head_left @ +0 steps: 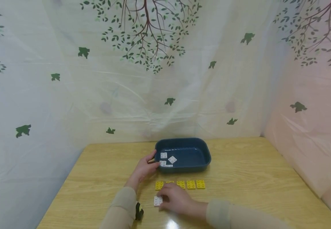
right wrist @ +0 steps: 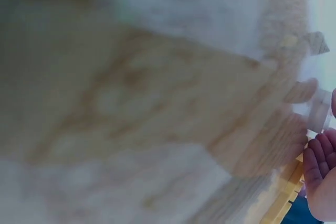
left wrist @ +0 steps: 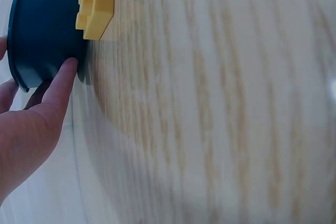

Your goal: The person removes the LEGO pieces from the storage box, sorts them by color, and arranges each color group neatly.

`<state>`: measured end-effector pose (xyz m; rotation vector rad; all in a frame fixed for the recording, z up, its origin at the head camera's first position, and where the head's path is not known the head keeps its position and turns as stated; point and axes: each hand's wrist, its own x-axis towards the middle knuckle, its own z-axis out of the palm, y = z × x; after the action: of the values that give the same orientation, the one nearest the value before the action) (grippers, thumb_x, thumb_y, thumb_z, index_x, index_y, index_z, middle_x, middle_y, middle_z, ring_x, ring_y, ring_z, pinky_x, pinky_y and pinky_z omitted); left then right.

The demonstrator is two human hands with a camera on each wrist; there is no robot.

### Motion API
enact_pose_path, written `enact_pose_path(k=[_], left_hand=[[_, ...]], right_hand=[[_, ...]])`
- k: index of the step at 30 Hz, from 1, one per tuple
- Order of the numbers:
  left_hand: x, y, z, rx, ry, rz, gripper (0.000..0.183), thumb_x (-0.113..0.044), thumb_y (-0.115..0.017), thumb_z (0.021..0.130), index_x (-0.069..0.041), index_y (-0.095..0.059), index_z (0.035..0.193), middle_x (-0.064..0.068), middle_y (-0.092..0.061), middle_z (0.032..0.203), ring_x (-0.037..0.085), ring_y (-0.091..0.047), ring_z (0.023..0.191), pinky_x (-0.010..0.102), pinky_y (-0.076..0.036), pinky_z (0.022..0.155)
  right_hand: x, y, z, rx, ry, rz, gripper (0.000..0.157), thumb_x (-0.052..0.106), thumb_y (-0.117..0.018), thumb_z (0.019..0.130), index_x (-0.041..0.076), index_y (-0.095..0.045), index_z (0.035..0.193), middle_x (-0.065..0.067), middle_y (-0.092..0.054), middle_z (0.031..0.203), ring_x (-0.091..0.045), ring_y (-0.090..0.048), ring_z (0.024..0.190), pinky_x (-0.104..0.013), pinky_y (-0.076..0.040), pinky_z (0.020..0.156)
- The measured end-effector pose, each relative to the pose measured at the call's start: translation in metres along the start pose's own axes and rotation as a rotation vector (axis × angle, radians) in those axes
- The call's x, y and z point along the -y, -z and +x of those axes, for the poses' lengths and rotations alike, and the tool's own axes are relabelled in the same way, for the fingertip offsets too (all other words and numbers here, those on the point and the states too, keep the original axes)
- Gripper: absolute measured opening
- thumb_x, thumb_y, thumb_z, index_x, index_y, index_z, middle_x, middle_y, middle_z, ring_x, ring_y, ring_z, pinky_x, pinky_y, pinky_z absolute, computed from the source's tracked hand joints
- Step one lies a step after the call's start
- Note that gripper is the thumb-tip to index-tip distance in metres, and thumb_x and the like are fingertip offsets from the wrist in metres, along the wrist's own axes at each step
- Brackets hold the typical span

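Observation:
A dark blue rectangular dish stands toward the back of the wooden table. My left hand grips its left end, the thumb against the near wall and the fingers round the far side; the left wrist view shows this hold on the dish too. Several white studded toy bricks lie in its left part. Nearer to me, my right hand pinches a white toy brick between thumb and fingers, just in front of a row of yellow bricks. The hand partly covers that row.
The row of several yellow bricks runs left to right between the dish and my right hand. Behind the wooden table hangs a pale curtain with leaf prints, and it continues along both sides. A black band shows at my left wrist.

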<state>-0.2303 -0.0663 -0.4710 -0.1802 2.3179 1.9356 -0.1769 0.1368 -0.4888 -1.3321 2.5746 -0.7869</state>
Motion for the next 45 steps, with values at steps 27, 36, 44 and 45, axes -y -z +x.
enact_pose_path(k=[27,36,44,45], left_hand=[[-0.001,-0.003,-0.008,-0.013,-0.005,0.028,0.068,-0.013,-0.068,0.093,-0.021,-0.038,0.154,0.014,-0.030,0.159,0.039,-0.044,0.133,0.046,-0.050,0.098],[-0.002,0.001,-0.001,-0.009,0.008,0.047,0.067,-0.013,-0.067,0.094,-0.021,-0.038,0.154,0.015,-0.030,0.159,0.039,-0.044,0.133,0.047,-0.049,0.099],[-0.002,0.006,0.009,0.011,0.018,0.036,0.068,-0.014,-0.068,0.093,-0.024,-0.038,0.154,0.014,-0.030,0.159,0.038,-0.044,0.133,0.046,-0.049,0.099],[-0.001,0.007,0.010,0.014,0.019,0.034,0.068,-0.014,-0.068,0.093,-0.024,-0.038,0.154,0.014,-0.030,0.159,0.038,-0.045,0.133,0.046,-0.049,0.099]], right_hand=[[-0.054,0.080,0.019,-0.231,0.113,0.129,0.038,0.020,-0.079,0.085,0.016,-0.070,0.122,0.009,-0.068,0.117,-0.012,-0.058,0.108,-0.040,-0.048,0.098],[-0.074,0.088,0.036,-0.241,-0.010,0.199,0.042,0.019,-0.076,0.088,0.020,-0.065,0.129,0.005,-0.065,0.126,-0.018,-0.056,0.120,-0.046,-0.040,0.108],[-0.091,0.086,0.060,-0.247,-0.052,0.153,0.043,0.013,-0.075,0.088,0.014,-0.065,0.130,-0.002,-0.065,0.126,-0.023,-0.056,0.120,-0.048,-0.040,0.108],[-0.092,0.086,0.062,-0.244,-0.057,0.150,0.043,0.012,-0.075,0.088,0.013,-0.065,0.130,-0.003,-0.065,0.127,-0.024,-0.056,0.120,-0.048,-0.040,0.108]])
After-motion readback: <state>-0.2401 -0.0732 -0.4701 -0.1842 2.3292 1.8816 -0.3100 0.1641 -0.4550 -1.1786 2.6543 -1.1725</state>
